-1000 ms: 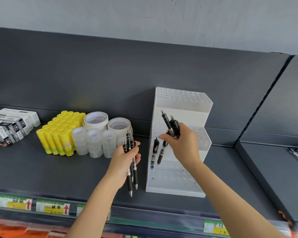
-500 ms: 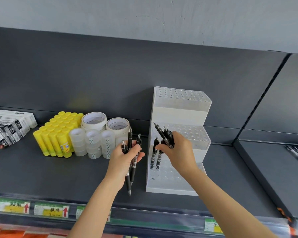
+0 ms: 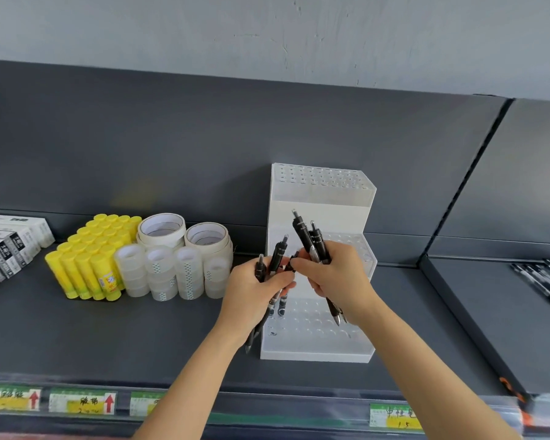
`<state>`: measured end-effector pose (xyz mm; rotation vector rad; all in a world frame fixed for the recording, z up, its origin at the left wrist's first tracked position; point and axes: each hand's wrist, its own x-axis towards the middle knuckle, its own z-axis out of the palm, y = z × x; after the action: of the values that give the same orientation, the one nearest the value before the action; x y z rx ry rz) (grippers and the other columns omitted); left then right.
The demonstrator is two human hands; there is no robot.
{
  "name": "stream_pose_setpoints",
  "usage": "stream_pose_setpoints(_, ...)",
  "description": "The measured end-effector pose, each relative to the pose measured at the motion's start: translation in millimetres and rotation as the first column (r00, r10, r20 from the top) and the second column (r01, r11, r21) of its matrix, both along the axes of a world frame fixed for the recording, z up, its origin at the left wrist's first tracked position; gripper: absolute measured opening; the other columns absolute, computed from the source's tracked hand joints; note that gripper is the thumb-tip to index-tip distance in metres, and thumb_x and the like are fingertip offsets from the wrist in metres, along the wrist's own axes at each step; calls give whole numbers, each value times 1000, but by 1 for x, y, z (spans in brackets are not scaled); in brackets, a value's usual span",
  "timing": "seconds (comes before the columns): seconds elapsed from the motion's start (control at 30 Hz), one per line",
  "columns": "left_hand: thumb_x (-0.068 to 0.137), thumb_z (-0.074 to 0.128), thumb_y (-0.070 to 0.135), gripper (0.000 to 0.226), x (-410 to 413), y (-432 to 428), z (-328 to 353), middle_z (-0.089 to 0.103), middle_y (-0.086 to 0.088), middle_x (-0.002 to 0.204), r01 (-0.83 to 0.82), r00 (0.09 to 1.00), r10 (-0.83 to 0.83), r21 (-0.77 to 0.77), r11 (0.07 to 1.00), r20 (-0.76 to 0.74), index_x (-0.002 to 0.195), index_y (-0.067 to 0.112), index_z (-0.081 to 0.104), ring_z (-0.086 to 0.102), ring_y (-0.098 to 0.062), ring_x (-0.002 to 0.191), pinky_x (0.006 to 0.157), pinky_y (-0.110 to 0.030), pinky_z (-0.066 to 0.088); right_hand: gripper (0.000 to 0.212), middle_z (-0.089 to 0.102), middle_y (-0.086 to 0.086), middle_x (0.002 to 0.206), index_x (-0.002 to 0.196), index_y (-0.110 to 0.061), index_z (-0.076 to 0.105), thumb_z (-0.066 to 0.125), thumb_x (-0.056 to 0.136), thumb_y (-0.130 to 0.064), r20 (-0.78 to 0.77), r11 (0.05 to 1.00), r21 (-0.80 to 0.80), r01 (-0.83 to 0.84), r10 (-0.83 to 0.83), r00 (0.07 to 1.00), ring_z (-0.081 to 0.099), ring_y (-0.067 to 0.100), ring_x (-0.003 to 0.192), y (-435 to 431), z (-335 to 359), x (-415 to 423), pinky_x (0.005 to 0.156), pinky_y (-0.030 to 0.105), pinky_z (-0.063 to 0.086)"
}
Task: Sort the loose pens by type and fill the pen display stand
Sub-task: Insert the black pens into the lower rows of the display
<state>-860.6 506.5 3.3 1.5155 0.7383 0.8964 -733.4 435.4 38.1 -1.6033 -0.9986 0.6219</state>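
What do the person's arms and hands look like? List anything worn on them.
Nothing worn shows. The left hand and right hand are bare, without gloves or visible rings. The left forearm and right forearm are bare down to the picture's bottom edge: no sleeve, watch or bracelet in view.
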Motion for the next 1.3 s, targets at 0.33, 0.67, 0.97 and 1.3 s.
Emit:
stream_pose_setpoints(0.33, 96, 53, 31, 35, -11, 12, -5, 39, 8, 47, -196, 981, 196, -12, 981, -9, 90, -3, 59, 36, -12, 51, 51, -28, 33, 22, 50, 7, 61, 78, 4, 59, 68, 80, -16, 311, 971, 66, 228, -237, 920, 35, 19, 54, -2, 17, 25, 51, 27, 31)
stream_pose_setpoints(0.67, 93, 56, 29, 20, -18, 13, -7, 57, 2, 64, -204, 979, 204, -162, 966, -14, 99, 13, 67, 56, -6, 60, 64, -23, 48, 33, 36, -3, 51, 62, -12, 40, 63, 85, -17, 444, 983, -82, 165, -112, 889, 26, 14, 47, 5, -13, 9, 40, 19, 25)
stream_pose_setpoints(0.97, 96, 51, 35, 20, -17, 14, -5, 55, 23, 60, -151, 988, 150, -25, 988, -44, 104, 30, 70, 51, 3, 64, 68, -22, 40, 23, 42, -4, 55, 74, -7, 54, 66, 85, -23, 187, 980, 15, 201, -200, 962, 32, 13, 49, 0, -27, 9, 45, 19, 27)
stream_pose_setpoints(1.3, 80, 74, 16, 14, -12, 15, -11, 61, 12, 66, -255, 956, 273, 160, 954, -105, 78, 20, 61, 52, 3, 59, 55, -8, 40, 8, 49, 5, 62, 88, -10, 47, 54, 91, -11, -503, 937, 26, 348, -289, 814, 46, 15, 47, -4, -12, 24, 41, 24, 39)
